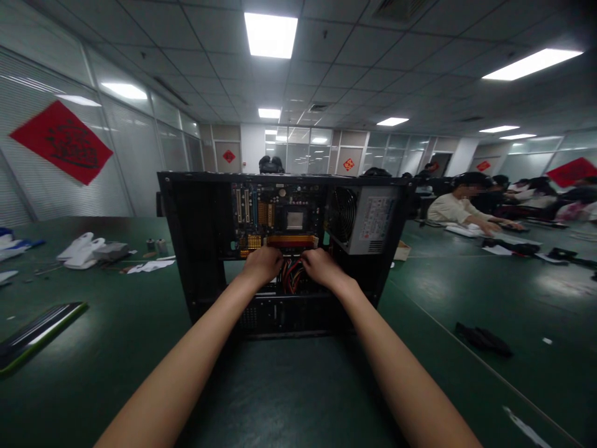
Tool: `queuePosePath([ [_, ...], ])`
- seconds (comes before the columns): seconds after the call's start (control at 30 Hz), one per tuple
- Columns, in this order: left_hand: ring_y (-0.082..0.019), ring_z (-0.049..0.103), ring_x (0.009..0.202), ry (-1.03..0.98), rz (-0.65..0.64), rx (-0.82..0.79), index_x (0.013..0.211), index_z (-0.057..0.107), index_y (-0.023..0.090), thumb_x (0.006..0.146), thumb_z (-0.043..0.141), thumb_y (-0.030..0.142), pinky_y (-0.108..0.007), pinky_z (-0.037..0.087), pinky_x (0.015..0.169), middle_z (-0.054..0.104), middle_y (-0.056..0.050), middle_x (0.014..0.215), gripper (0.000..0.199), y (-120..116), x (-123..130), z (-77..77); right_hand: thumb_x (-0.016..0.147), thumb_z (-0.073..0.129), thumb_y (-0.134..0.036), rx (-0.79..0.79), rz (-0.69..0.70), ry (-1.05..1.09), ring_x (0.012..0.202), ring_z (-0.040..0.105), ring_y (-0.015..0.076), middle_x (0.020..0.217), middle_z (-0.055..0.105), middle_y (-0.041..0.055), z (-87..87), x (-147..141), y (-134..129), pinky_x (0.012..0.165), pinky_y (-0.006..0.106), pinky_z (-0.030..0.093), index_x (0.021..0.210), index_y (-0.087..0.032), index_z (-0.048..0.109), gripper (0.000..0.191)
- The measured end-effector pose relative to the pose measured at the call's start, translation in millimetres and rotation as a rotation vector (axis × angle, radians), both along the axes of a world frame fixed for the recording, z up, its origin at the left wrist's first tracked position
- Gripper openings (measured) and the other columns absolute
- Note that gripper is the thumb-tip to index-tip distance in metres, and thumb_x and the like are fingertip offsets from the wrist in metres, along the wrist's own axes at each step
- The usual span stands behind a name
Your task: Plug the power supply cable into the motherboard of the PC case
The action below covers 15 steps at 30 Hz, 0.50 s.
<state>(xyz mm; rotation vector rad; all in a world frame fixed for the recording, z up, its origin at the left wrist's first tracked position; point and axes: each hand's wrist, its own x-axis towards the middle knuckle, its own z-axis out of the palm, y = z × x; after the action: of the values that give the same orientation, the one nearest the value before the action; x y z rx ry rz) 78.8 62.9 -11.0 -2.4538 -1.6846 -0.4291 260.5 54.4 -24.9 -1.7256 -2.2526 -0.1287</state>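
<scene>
An open black computer case (284, 316) stands on the green table, its inside facing me. Inside are a motherboard (305, 198) with a square processor, and a power supply (374, 221) with a fan at the upper right. My left hand (263, 266) is closed at the lower edge of the board, by the left end of the orange memory slots (292, 241). At their right end my right hand (321, 266) is closed too. Between both hands hang red and black cables (293, 275). Whatever my fingers may hold is hidden.
On the green table (280, 386) a green-edged black object (40, 333) lies left, with a white bag (81, 250) and small items behind. A black cloth-like item (484, 339) lies right. A person (454, 205) sits farther back at the right.
</scene>
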Motion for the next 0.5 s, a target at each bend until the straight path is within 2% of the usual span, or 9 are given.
queuePosePath([
  [0.23, -0.027, 0.069, 0.097, -0.003, 0.017, 0.002, 0.1, 0.075, 0.024, 0.091, 0.048, 0.032, -0.034, 0.052, 0.079, 0.074, -0.011, 0.102, 0.03, 0, 1, 0.3, 0.091, 0.045, -0.012, -0.025, -0.03, -0.047, 0.097, 0.07, 0.0308, 0.106, 0.07, 0.0232, 7.6, -7, -8, 0.077, 0.033, 0.049, 0.105, -0.011, 0.07, 0.028],
  [0.5, -0.027, 0.07, 0.096, 0.048, -0.031, 0.012, 0.099, 0.074, 0.021, 0.093, 0.044, 0.03, -0.034, 0.052, 0.078, 0.074, -0.012, 0.101, 0.032, 4, 1, -2.7, 0.085, 0.047, -0.009, -0.028, -0.06, -0.038, 0.099, 0.069, 0.0325, 0.106, 0.07, 0.022, 12.1, -9, -10, 0.077, 0.035, 0.051, 0.104, -0.011, 0.072, 0.031],
])
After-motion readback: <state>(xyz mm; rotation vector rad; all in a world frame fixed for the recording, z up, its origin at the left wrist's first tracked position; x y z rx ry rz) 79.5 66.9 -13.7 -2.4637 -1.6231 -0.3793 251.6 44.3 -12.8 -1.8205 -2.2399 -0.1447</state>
